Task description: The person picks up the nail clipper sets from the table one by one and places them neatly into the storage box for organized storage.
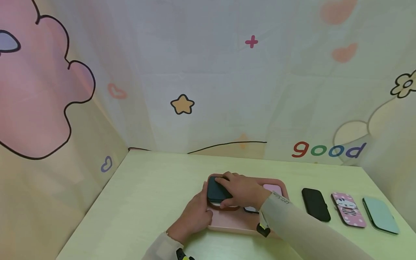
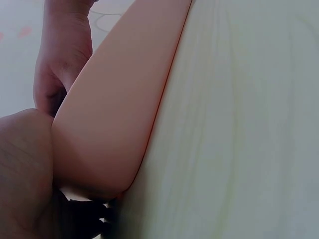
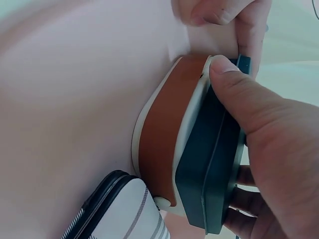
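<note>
A pink tray sits on the pale table, its outer wall filling the middle of the left wrist view. My left hand grips the tray's left end, thumb bent at the rim. My right hand holds a dark teal case, thumb on the near side and fingers round the far side. Directly beneath that case is a brown case with cream edges, inside the tray. Beside it lies a white striped case with black trim. A pink case shows behind my right wrist.
Right of the tray, a black case, a pink patterned case and a mint case lie in a row. A printed curtain stands behind the table and along both sides.
</note>
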